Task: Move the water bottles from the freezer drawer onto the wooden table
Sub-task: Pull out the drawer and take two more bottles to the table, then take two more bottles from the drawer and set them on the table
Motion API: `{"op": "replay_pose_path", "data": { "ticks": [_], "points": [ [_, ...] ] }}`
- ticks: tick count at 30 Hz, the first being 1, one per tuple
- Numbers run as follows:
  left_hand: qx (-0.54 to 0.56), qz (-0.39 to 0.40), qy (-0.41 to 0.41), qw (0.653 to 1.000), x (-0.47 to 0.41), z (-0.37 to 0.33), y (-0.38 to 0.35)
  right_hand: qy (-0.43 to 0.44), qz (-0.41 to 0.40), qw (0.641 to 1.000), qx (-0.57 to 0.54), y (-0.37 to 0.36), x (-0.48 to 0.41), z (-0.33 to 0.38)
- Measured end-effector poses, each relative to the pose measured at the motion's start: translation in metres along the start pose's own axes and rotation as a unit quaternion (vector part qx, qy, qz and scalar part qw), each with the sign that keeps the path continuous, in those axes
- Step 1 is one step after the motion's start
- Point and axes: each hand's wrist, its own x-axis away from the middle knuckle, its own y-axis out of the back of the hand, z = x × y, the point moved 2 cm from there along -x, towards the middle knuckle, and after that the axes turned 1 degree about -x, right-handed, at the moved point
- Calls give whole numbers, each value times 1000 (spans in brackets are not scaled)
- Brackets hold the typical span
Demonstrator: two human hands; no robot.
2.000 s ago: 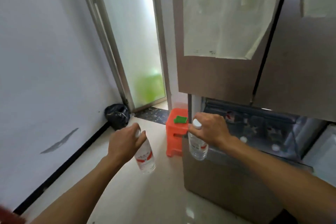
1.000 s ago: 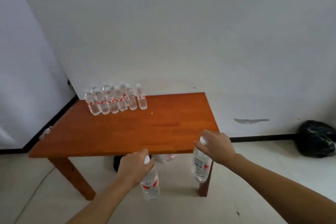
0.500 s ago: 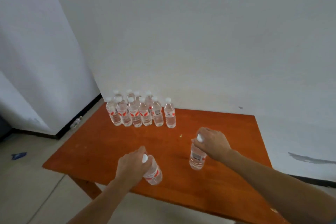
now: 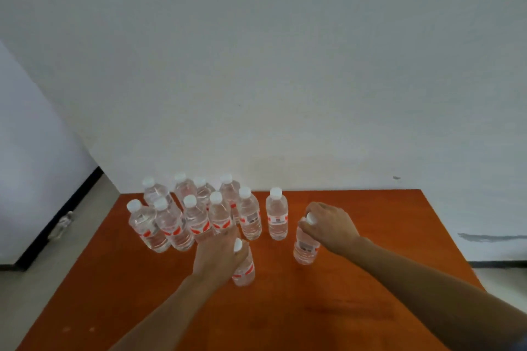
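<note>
My left hand (image 4: 218, 255) grips a clear water bottle (image 4: 244, 268) by its white cap, upright over the wooden table (image 4: 356, 308). My right hand (image 4: 330, 224) holds a second water bottle (image 4: 305, 248) by the cap, just right of the group. Whether either bottle's base touches the wood I cannot tell. Several water bottles (image 4: 196, 214) with red labels stand in two rows at the table's far left, and one bottle (image 4: 276, 215) stands at the row's right end. The freezer drawer is out of view.
A white wall (image 4: 285, 65) runs right behind the table's far edge. Light floor (image 4: 42, 279) with a black skirting line lies to the left, where a small pale object (image 4: 61, 225) rests by the wall.
I turned from the freezer to the table with a bottle in each hand. Both hands have moved forward and down toward the standing group, and the view has closed in on the table.
</note>
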Motion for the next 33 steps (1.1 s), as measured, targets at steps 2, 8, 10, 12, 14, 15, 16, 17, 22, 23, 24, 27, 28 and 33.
{"op": "replay_pose_path", "data": {
  "ticks": [2,8,10,12,14,15,16,17,22,23,24,27,28,33],
  "points": [
    [2,17,-22,1000,-30,17,-6,-14,8,1000,6,-10,-20,9],
    [2,33,-63,997,-82,45,-29,-35,33,999,25,-34,-51,18],
    [17,32,-50,998,-93,49,-33,-46,36,998,24,-39,-56,16],
    [22,29,-50,998,-100,52,-36,-57,33,998,18,-41,-60,15],
    [19,24,-57,998,-104,53,-37,-67,34,997,16,-42,-62,14],
    [17,25,-65,997,-105,54,-38,-70,37,997,14,-43,-62,14],
    [16,30,-71,997,-106,54,-37,-70,41,997,9,-44,-61,12],
    [9,32,-77,996,-108,53,-35,-71,45,996,4,-44,-59,11],
    [-38,-43,-150,987,-115,17,-9,-78,21,997,-13,-27,-30,-3],
    [-25,-37,-166,985,-113,4,-4,-88,13,996,-12,-21,-19,-8],
    [-8,-24,-174,984,-110,-12,1,-104,6,995,-8,-13,-6,-15],
    [-5,-1,-223,975,-93,-67,3,-157,-12,987,7,15,46,-42],
    [-5,4,-245,970,-84,-88,3,-174,-15,984,12,25,68,-53],
    [26,34,-348,936,-16,-211,-8,-278,-54,958,46,72,213,-110]
  ]
}}
